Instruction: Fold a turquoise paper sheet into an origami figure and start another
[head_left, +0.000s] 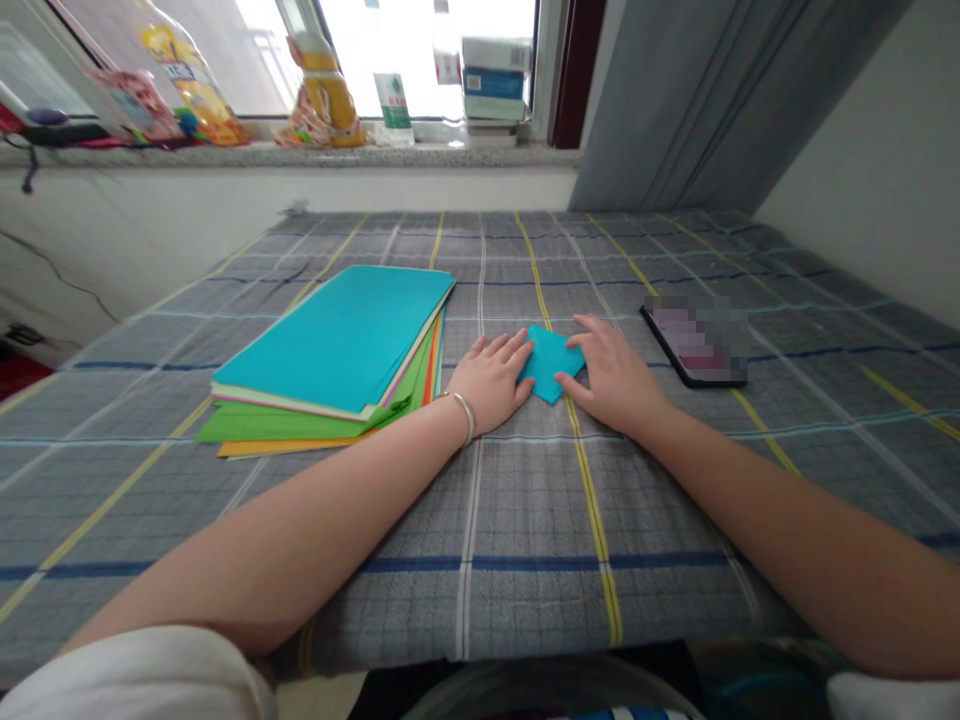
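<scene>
A small folded piece of turquoise paper [550, 361] lies on the grey checked cloth [525, 500] in the middle of the view. My left hand [491, 380] rests flat on its left edge, fingers stretched out, a thin bracelet on the wrist. My right hand [613, 375] presses the paper's right side with thumb and fingertips, fingers lying flat. To the left sits a stack of coloured paper sheets [337, 350], turquoise on top, with green, orange and white edges showing beneath.
A phone [694, 342] lies face up to the right of my hands. The windowsill [300, 155] at the back holds bottles, packets and boxes. A grey curtain [697, 100] hangs at the back right, beside a white wall.
</scene>
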